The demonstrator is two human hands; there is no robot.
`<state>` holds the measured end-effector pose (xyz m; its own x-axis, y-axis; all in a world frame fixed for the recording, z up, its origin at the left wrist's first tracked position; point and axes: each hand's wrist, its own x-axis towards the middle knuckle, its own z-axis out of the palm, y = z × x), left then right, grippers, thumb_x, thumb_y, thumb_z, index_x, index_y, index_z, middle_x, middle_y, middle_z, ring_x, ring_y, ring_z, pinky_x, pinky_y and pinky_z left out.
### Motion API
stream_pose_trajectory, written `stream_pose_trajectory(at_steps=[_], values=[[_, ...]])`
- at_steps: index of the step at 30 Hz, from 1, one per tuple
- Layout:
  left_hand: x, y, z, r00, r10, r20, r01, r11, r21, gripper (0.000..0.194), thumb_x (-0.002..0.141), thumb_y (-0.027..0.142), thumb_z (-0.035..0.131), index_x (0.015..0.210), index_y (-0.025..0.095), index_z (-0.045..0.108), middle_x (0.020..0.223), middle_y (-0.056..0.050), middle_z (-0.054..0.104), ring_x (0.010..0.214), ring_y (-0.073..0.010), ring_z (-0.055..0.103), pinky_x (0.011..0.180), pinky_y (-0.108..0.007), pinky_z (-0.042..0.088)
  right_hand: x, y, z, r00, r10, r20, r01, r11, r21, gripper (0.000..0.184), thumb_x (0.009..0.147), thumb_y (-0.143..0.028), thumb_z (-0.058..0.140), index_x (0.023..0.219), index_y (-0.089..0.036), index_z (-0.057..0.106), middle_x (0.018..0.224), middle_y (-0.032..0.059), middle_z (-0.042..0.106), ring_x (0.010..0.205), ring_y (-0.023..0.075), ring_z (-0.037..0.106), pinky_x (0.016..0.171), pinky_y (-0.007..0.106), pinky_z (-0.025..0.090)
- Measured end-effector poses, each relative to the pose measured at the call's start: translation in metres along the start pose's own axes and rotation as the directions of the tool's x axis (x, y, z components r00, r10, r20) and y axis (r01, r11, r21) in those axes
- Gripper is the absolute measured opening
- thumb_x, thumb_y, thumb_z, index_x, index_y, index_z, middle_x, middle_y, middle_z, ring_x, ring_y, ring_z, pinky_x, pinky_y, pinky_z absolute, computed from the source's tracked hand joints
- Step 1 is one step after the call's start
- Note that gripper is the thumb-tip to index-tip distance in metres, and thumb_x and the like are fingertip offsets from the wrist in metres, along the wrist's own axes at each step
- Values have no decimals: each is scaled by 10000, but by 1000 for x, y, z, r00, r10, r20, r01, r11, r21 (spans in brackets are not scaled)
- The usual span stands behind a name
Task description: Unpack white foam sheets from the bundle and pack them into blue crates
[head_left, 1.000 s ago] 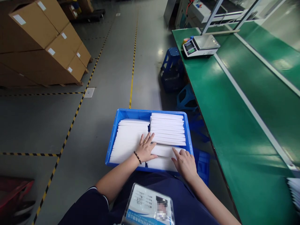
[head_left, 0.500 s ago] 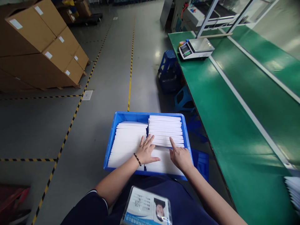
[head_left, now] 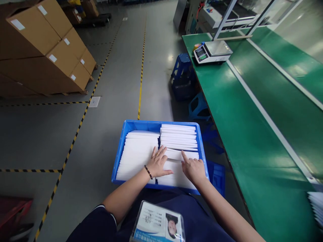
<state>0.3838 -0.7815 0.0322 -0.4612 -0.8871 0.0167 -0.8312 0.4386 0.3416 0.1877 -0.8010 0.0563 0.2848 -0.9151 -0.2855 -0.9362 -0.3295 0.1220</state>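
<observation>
A blue plastic bin (head_left: 118,158) in front of my body holds two rows of thin flat white pieces, packed on edge and overlapping; I cannot tell if they are card or foam. My left hand (head_left: 157,165) lies with spread fingers over the gap between the left row (head_left: 138,154) and the right row (head_left: 178,134). A dark bead bracelet circles that wrist. In the right row, the outstretched index finger of my right hand (head_left: 193,169) touches a white piece (head_left: 174,154) that leans toward me. Its other fingers are bent, and nothing shows in its grasp.
A green workbench (head_left: 242,111) runs along the right, bearing a weighing scale (head_left: 212,53). Blue stools (head_left: 199,106) stand under its edge. Stacked cartons (head_left: 50,50) are at the left, beside yellow-black floor tape (head_left: 83,117). An ID badge (head_left: 157,222) hangs at my front.
In the right row, a white piece has tipped toward me, opening a gap behind it. My right index finger has shifted slightly nearer and left. My left hand stays almost still.
</observation>
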Motion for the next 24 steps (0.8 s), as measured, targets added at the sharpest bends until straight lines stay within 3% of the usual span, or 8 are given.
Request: stream_pose_trajectory(at_steps=[5, 9, 13, 15, 19, 24], values=[[3, -2, 3, 999, -17, -48, 15, 999, -48, 731, 662, 750, 412, 1042, 133, 509, 1396, -188, 293, 1337, -277, 121, 1079, -525, 49, -4, 0, -3, 1000, -2, -27, 2, 1000, 9, 457, 861, -303, 364, 1299, -177, 401, 774, 86, 640, 770, 240, 565, 658, 341, 284], [4, -2, 4, 997, -9, -71, 4, 998, -68, 798, 665, 744, 418, 1170, 127, 441, 1387, -196, 305, 1335, -285, 126, 1074, -536, 57, -6, -3, -9, 997, -7, -71, 9, 1000, 20, 377, 837, -362, 406, 1155, -194, 520, 957, 107, 596, 890, 254, 516, 677, 329, 282], [4, -1, 3, 997, 1, -72, -6, 998, -67, 809, 678, 740, 403, 1198, 122, 430, 1390, -198, 299, 1333, -290, 132, 1073, -538, 60, 2, -4, -15, 995, -23, -96, 27, 999, 38, 358, 867, -376, 328, 1039, -171, 565, 976, 105, 589, 910, 237, 503, 716, 333, 285], [4, 0, 3, 998, 3, -69, -8, 998, -65, 814, 682, 742, 392, 1202, 116, 431, 1393, -199, 292, 1332, -294, 132, 1072, -540, 63, 11, -4, -16, 995, -14, -99, 18, 999, 44, 397, 881, -317, 282, 1173, -148, 490, 886, 98, 614, 861, 228, 524, 710, 338, 287], [3, -1, 4, 997, 4, -74, -9, 998, -63, 818, 681, 745, 389, 1208, 120, 435, 1398, -195, 284, 1331, -297, 138, 1070, -543, 71, 34, -3, -17, 999, 3, -40, -2, 1000, 30, 583, 846, -208, 303, 1396, -111, 135, 795, 93, 650, 800, 240, 571, 701, 350, 296], [3, -1, 5, 998, 5, -69, -9, 998, -54, 807, 692, 738, 383, 1203, 117, 445, 1404, -194, 271, 1332, -292, 134, 1074, -534, 79, 55, -5, -13, 1000, 25, 14, -26, 1000, 13, 642, 806, -191, 351, 1400, -100, 124, 724, 112, 665, 688, 246, 612, 701, 369, 312]])
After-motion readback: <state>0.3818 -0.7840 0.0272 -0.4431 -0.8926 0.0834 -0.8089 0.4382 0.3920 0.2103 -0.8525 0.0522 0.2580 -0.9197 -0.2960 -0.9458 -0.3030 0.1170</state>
